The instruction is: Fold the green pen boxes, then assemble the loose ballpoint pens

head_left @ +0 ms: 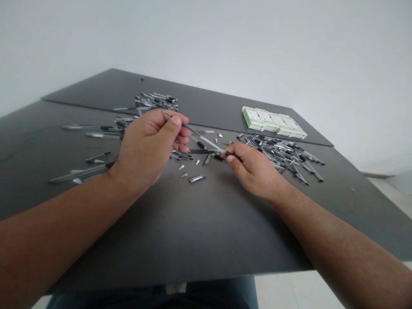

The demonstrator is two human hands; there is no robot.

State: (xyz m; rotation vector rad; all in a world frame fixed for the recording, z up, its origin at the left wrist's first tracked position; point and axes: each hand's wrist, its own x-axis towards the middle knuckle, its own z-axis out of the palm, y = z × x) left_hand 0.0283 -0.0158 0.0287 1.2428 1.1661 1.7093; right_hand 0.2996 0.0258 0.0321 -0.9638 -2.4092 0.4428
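Between thumb and fingers, my left hand (152,143) pinches a thin dark pen refill (190,128), its metal tip pointing up and left. The refill slants down towards my right hand (249,165), whose closed fingertips grip the dark end of a clear pen barrel (216,147). Refill and barrel lie in one line; where one meets the other is too small to make out. Beneath them, several silvery cone tips (197,162) and a short clear pen cap (197,179) lie on the table. My right fingers hide part of the barrel's end.
A pile of clear and black pen parts (283,152) lies beside my right hand. Further pens (156,101) are heaped behind my left hand, with loose barrels (79,174) near my left wrist. Green-white boxes (273,121) stand at the back right of the dark table (199,240).
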